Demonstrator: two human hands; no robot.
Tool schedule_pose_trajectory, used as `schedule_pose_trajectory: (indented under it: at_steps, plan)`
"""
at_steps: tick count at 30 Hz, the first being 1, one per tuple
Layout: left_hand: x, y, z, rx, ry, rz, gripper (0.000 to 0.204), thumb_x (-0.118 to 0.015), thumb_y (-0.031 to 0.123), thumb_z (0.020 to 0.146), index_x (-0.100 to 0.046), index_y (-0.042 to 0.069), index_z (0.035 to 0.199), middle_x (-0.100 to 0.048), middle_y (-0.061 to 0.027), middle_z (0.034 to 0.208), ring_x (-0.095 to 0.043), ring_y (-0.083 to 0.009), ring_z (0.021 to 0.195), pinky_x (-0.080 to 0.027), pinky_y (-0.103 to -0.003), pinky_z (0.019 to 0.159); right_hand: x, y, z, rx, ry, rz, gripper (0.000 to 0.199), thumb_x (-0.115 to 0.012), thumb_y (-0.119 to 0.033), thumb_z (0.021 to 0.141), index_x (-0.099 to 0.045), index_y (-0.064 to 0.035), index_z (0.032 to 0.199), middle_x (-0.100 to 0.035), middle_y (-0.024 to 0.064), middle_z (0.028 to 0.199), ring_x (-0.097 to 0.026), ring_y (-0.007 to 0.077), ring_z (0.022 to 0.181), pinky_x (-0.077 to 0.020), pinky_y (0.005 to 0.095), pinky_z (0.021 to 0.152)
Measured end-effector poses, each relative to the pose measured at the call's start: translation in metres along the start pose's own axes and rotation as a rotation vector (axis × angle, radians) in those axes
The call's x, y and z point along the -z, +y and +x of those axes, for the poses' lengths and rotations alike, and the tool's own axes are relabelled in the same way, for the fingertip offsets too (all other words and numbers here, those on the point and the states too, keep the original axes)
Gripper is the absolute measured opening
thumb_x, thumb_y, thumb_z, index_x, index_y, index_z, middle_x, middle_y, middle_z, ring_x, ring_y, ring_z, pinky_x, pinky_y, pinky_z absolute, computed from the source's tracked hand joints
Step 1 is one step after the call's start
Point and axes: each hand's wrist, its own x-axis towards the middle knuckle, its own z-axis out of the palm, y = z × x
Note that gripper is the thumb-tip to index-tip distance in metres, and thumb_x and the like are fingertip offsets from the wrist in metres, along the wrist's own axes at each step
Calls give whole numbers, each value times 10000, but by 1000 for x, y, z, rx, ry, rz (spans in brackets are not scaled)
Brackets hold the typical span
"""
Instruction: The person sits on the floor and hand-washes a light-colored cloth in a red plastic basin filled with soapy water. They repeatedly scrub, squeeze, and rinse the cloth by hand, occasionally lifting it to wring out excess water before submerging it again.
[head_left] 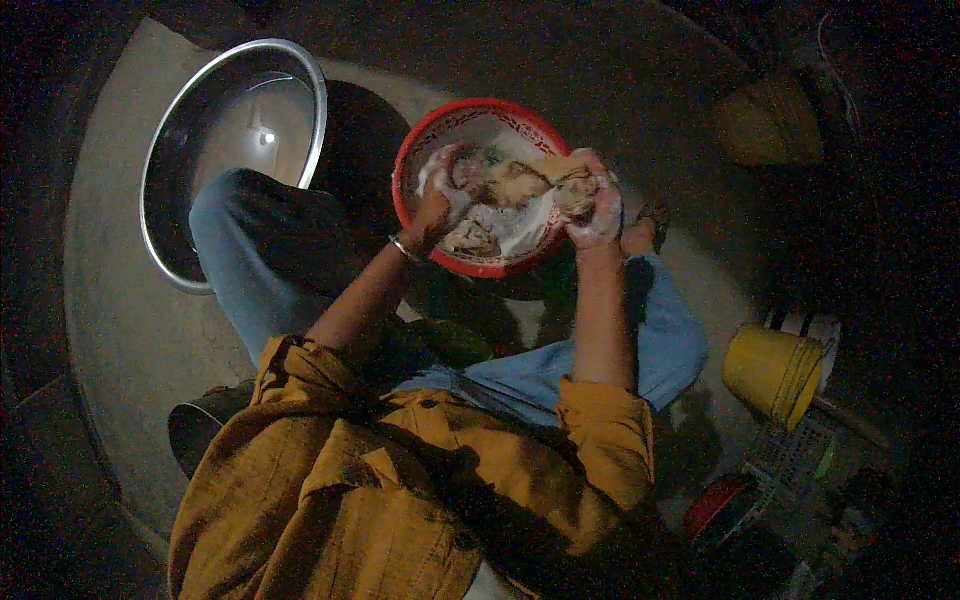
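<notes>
Item under inspection: one beige cloth (515, 183), wet, crumpled and twisted, streaked with darker tan and patched with white suds. It lies inside the red basin (500, 268), its right end lifted to the rim. A second crumpled bunch (475, 238) sits low in the red basin (whether it is part of the same cloth cannot be determined).

Hands, two in number, both coated in suds. The right hand (598, 205), at the red basin's right rim, is closed around a bunched end of the cloth. The left hand (438, 190), inside the red basin's left edge, rests against the cloth with fingers curved; how firmly it is closed cannot be told. One bracelet (405, 247) noted on the left wrist.

Surroundings, counted: one red basin, white inside with a patterned band; one large metal basin (319, 100) to its left, containing cloudy liquid; one yellow bucket (767, 370) to its lower right, and one red-rimmed bowl (715, 505) farther down that side, partly lost in shadow.
</notes>
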Motion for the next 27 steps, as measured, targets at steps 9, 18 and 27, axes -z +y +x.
schedule_pose_trajectory:
  at_steps: [9, 18, 27]
  plan:
    - [20, 88, 29, 515, -413, -766, 394, -576, 186, 891, -482, 25, 1237, -582, -91, 1116, -562, -180, 1000, -456, -311, 888, 39, 24, 20, -51, -266, 38, 308, -617, -245, 859, -576, -44, 1089, -627, 87, 1005, -619, 206, 895, -518, 360, 773]
    - [-4, 76, 9, 703, -175, -1023, 348, -441, 412, 946, -536, 89, 1034, -569, -11, 850, -538, -89, 737, -458, -250, 628, 36, 31, 13, 130, -192, -246, 403, -620, -67, 826, -518, -52, 1216, -573, 123, 1158, -565, 250, 1043, -457, 379, 925]
    - [14, 113, 23, 698, -108, -1030, 362, -426, 361, 961, -515, 62, 1145, -582, -52, 1011, -560, -134, 885, -462, -262, 737, -15, 49, -11, 211, 6, -744, 366, -442, -271, 927, -508, -55, 1214, -524, 70, 1220, -491, 213, 1096, -375, 329, 968]
